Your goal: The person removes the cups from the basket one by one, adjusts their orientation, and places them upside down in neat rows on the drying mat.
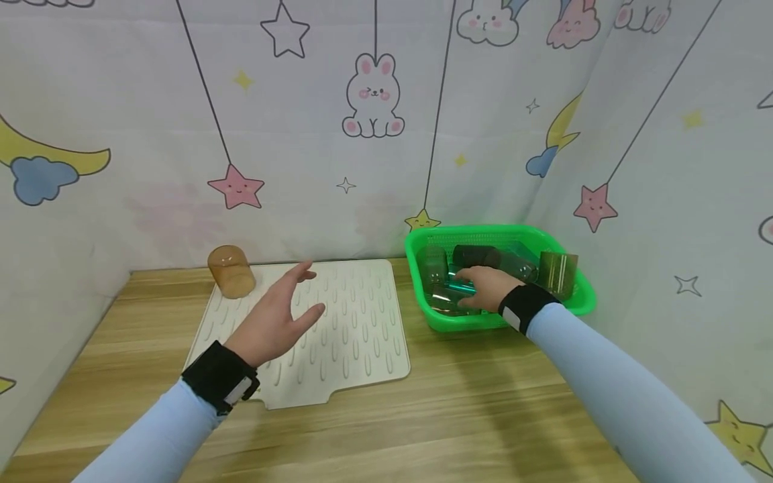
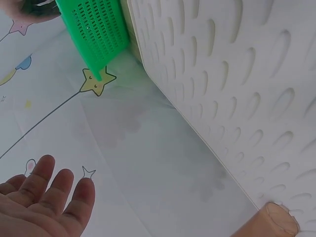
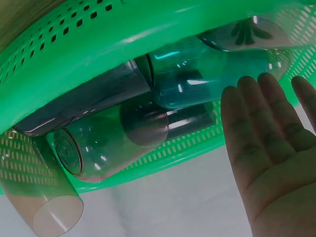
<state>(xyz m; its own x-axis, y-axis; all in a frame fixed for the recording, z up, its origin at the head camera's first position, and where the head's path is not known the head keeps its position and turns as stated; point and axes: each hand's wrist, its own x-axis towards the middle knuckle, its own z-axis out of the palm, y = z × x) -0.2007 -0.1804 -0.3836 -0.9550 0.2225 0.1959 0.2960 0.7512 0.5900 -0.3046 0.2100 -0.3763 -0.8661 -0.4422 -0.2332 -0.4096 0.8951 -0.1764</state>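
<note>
My right hand point(image 1: 488, 287) reaches over the green basket point(image 1: 501, 322), its fingers extended close to the teal cup point(image 3: 207, 74) lying inside. Around that cup lie several see-through cups, among them a dark one point(image 1: 474, 255) and a clear greyish one point(image 3: 113, 140). An olive-brown cup point(image 1: 557, 275) leans at the basket's right end. My left hand point(image 1: 272, 322) hovers over the white ridged drying mat point(image 1: 356, 322) with fingers and thumb spread, holding nothing. On the mat's back left corner is an amber cup point(image 1: 232, 274).
The wooden table point(image 1: 447, 409) carries the mat on the left and the basket on the right. A white curtain point(image 1: 314, 221) with cartoon prints hangs right behind both and along the sides.
</note>
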